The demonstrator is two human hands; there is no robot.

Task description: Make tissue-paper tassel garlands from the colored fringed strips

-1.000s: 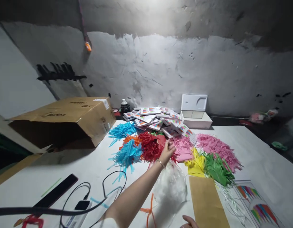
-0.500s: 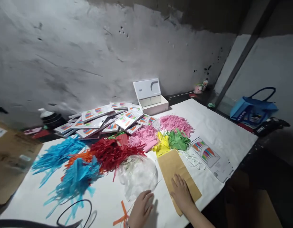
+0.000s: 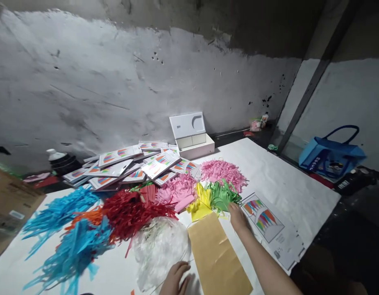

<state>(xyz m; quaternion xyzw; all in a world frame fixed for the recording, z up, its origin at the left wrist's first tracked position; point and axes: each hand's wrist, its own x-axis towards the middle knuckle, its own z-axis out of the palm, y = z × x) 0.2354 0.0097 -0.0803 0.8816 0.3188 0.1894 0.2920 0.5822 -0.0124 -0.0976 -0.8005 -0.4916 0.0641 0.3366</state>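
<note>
My left hand (image 3: 176, 278) is open at the bottom edge, fingers loosely curved, beside a crumpled clear plastic bag (image 3: 160, 250). To its right a flat brown paper envelope (image 3: 218, 256) lies on the table. My right hand (image 3: 237, 217) is closed just beyond the envelope, at the edge of the green fringed paper (image 3: 221, 196). Thin white string (image 3: 222, 216) shows at its fingers, whose tips are partly hidden. Yellow fringed paper (image 3: 201, 203) is left of the green. A printed sheet (image 3: 281, 241) lies right of my right forearm.
Blue (image 3: 75, 250), red (image 3: 128, 213), orange (image 3: 87, 215) and pink (image 3: 223, 172) fringed papers spread over the white table (image 3: 287, 180). Behind them are piled printed packets (image 3: 118, 155) and an open white box (image 3: 197, 151). A cardboard box (image 3: 14, 209) stands left, a blue bag (image 3: 330, 157) right.
My right hand has left the envelope and moved forward to the strings by the green paper. The view has shifted, with the table items lower and mostly further left.
</note>
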